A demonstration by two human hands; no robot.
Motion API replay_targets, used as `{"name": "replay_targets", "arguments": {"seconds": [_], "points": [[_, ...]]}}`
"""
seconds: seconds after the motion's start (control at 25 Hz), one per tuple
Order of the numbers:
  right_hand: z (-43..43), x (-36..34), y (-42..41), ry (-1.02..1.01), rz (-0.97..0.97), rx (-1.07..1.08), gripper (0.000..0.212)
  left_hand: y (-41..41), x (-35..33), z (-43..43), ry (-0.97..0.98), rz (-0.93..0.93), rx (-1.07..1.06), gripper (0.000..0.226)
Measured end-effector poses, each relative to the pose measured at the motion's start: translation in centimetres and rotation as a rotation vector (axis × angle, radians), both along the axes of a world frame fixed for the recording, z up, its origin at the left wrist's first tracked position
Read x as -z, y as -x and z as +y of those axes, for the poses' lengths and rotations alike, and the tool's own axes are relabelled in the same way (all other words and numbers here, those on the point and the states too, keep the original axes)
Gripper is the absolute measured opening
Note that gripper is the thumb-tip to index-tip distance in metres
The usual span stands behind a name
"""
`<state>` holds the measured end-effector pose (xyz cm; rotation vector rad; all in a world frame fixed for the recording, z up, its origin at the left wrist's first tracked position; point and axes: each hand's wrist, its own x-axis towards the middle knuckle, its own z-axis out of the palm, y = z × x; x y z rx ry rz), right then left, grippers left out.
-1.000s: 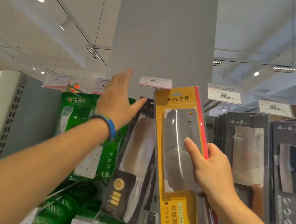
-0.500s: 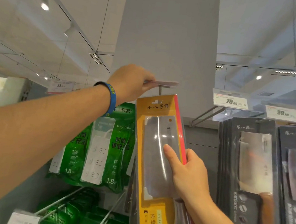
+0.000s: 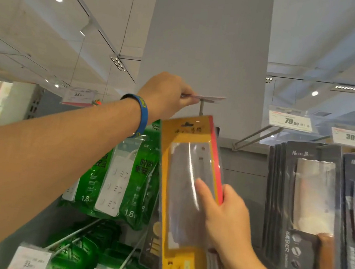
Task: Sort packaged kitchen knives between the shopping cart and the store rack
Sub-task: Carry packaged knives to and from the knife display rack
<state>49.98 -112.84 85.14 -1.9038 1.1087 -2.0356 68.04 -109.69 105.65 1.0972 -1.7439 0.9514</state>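
A yellow packaged cleaver with a red side edge stands upright in front of the rack, its top just below a hook's end. My right hand grips its right edge, thumb across the clear blister. My left hand, blue wristband on the wrist, pinches the price tag holder at the hook's tip and holds it flipped up flat. Behind the yellow pack hangs a dark packaged knife, mostly hidden.
Green packs of power strips hang to the left. Dark grey packaged cleavers hang in rows at the right under price tags reading 79.00 and 39. A grey pillar rises behind the rack.
My left hand went from lying open on the dark pack to pinching the tag holder and lifting it flat. The yellow pack shifted left and its top rose toward the hook.
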Motion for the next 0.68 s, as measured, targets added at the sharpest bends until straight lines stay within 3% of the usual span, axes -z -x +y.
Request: {"name": "replay_targets", "arguments": {"seconds": [0.12,0.32,0.68], "points": [[0.2,-1.8,0.8,0.036,0.007,0.007,0.054,0.2,0.2,-0.3,0.004,0.009,0.018,0.032],[-0.3,-0.9,1.3,-0.102,-0.015,-0.058,0.068,0.2,0.3,-0.1,-0.008,0.006,0.007,0.031],[-0.3,-0.4,2.2,-0.172,-0.140,-0.132,0.050,0.4,0.6,0.3,-0.015,-0.019,-0.031,0.035]]}}
